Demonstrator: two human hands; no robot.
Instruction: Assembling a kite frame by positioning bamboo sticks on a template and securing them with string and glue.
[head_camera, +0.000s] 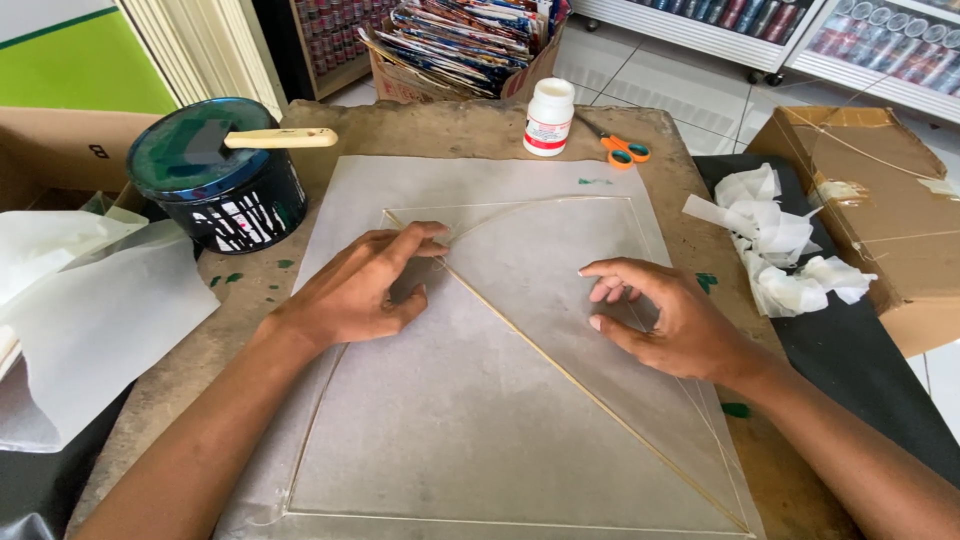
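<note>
Head cam looking straight down at the counter (690, 240), which is brown and kinda stained with green paint. A big sheet of translucent tissue paper (480, 400) lies flat on it with a thin bamboo stick frame (560, 370) laid on top, one stick running diagonally between the hands. The left hand (360, 290) is pressed flat on the paper, fingertips touching the diagonal stick near its top, grip released, not grasping anything. The right hand (660, 320) rests on the paper just right of the stick, fingers curled loosely, grip released too. At the far edge there's a white glue bottle (549, 117) with orange scissors (625, 151) beside it. Far left sits a paint can (220, 180) with a brush (260, 139) across its lid. Crumpled white paper scraps (780, 245) lie on the right.
</note>
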